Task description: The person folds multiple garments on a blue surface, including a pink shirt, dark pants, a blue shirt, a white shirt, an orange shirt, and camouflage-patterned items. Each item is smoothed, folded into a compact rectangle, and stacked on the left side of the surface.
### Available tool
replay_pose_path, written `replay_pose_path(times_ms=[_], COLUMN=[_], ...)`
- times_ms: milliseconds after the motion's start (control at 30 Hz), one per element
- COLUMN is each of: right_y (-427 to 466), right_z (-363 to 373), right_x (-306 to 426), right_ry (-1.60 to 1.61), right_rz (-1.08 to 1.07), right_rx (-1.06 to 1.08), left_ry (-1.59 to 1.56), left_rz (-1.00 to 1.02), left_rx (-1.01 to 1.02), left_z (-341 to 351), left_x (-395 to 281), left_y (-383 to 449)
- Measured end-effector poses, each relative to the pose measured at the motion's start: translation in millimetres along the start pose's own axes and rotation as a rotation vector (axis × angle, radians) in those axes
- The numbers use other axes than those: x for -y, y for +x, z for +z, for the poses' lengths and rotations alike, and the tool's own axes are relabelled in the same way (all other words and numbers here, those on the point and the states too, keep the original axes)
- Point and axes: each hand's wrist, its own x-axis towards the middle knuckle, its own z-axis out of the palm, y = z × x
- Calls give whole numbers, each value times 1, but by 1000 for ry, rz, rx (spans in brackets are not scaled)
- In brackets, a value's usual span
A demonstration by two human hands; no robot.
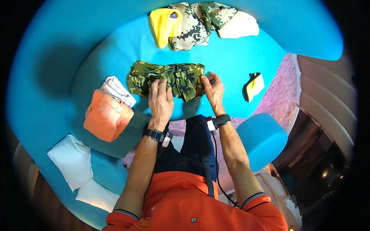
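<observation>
A folded green camouflage garment (189, 76) lies on the blue sofa seat (231, 66) in front of me. A dark seam or fold line runs across its right half. My left hand (160, 101) reaches over the garment's near edge, fingers spread a little and slightly blurred on the cloth. At the right end, my right hand (214, 88) has bent fingers, with one fingertip against or just beside the garment's edge. Whether those fingers pinch cloth cannot be made out. Both wrists wear black straps with small devices.
Behind lie a yellow cloth (163, 24), a digital-camouflage garment (190, 29) and a pale garment (241, 26). Orange folded clothing (108, 115) and white patterned cloth (120, 91) sit left. A small yellow-and-black item (253, 86) lies right. White pillows (70, 161) and a blue stool (261, 141) are nearer.
</observation>
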Motion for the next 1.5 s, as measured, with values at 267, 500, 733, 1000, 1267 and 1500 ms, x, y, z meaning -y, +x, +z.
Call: replay_pose_path(times_ms=[267,500,733,1000,1267,1500], right_y=[-1,-11,-47,-77,-13,14], right_z=[17,-20,-14,88,86,87], right_x=[27,25,81,148,63,97], right_ry=[13,240,93,219,78,243], right_rz=[120,63,-86,-256,-294,41], right_rx=[199,47,-51,257,-101,403], left_ry=[301,193,-196,-199,-95,-299], left_rz=[-167,-111,-88,-357,-463,-666], left_rx=[436,420,49,-147,-179,-5], left_z=[28,42,18,-27,-11,10], left_x=[17,-1,12,40,40,72], left_y=[9,-1,-18,-52,-3,10])
